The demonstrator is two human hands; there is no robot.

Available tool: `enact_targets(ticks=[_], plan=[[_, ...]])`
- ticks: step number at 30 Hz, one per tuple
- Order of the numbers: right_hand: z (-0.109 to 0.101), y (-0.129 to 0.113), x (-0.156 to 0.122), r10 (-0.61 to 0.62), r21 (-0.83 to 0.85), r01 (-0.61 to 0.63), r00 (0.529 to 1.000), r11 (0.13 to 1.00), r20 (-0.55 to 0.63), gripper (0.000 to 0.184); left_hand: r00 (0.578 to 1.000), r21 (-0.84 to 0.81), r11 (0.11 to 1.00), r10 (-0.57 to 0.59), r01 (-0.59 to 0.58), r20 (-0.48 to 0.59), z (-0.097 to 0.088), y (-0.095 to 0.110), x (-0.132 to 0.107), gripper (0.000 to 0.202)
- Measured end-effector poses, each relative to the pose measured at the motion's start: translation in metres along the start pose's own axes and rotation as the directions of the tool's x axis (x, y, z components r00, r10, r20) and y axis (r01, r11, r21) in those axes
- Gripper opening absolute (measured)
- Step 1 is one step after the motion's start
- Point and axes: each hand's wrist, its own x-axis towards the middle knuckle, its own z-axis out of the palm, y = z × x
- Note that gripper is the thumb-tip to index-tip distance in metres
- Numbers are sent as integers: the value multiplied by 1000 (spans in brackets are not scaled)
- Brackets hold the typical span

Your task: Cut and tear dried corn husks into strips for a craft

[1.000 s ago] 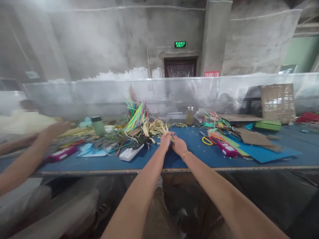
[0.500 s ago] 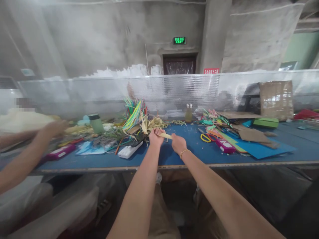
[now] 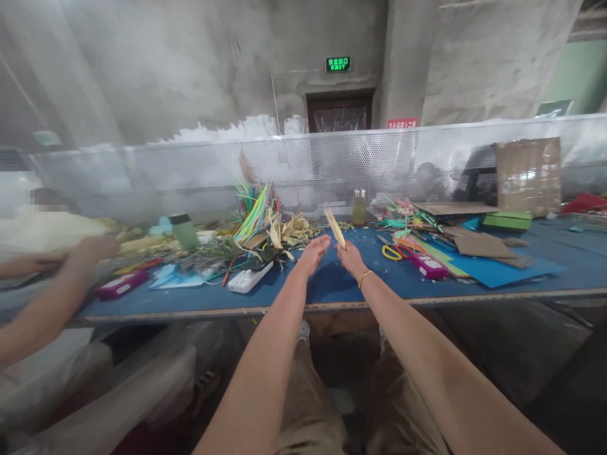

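Observation:
In my right hand [image 3: 349, 259] is a pale yellow strip of dried husk [image 3: 336, 227], pinched at its lower end and pointing up and away to the left. My left hand [image 3: 313, 254] is just left of it, apart from the strip, with its fingers stretched out and nothing visible in them. Both hands hover over the blue tabletop [image 3: 332, 287]. Behind my left hand lies a heap of dry husks [image 3: 300, 231]. A white box-like device [image 3: 250, 278] rests on the table to the left of that hand.
Yellow-handled scissors [image 3: 391, 253], a purple box [image 3: 429, 265] and blue card [image 3: 507, 268] lie to the right. Colourful stems [image 3: 256, 215], a green-lidded cup [image 3: 184, 232] and another purple box [image 3: 122, 284] are leftward. A glass bottle [image 3: 359, 207] stands behind. A co-worker's arm [image 3: 57, 303] reaches in at left.
My left hand has let go of the husk strip and drawn slightly apart. The strip, level between both hands before, now points upward from my right hand. The view has shifted slightly.

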Motion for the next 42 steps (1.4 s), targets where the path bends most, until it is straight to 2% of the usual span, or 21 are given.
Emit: enact_targets(ticks=[3, 5, 8, 11, 17, 21, 24, 28, 32, 36, 42], plan=[[6, -5, -6, -182, -66, 192, 974, 979, 133, 19, 976, 72, 994, -101, 88, 195, 9, -13, -4, 34], [7, -8, -11, -237, -92, 255, 956, 963, 175, 27, 972, 53, 994, -102, 92, 212, 7, -16, -3, 31], [6, -10, -15, -157, -44, 169, 967, 985, 198, 29, 993, -42, 995, -90, 93, 82, -1, -14, 0, 25], [4, -9, -15, -77, 13, 76, 980, 997, 184, 26, 991, -74, 989, -128, 125, -38, -5, -13, 3, 25], [-1, -4, -11, -133, -216, 148, 988, 965, 81, 12, 985, -72, 992, -117, 108, -128, -7, -13, 2, 27], [-2, -6, -13, -126, -205, 142, 988, 968, 90, 11, 986, -87, 991, -108, 97, -128, -8, -14, 4, 31], [-3, -9, -14, -131, -215, 138, 990, 967, 45, 16, 989, -69, 993, -99, 92, -106, -7, -15, 4, 28], [-5, -9, -12, -140, -240, 124, 989, 963, -51, 24, 994, -14, 994, -107, 108, 25, -3, -19, 2, 23], [-5, -6, -10, -188, -267, 178, 982, 947, -12, 25, 986, 37, 990, -137, 134, 97, 0, -23, 0, 21], [-6, -5, -9, -189, -292, 177, 982, 940, -13, 28, 982, 22, 987, -164, 162, 97, 0, -23, 0, 16], [-8, -4, -8, -103, -288, 61, 986, 956, -133, 24, 980, -56, 979, -197, 198, 23, 1, -16, -2, 15]])
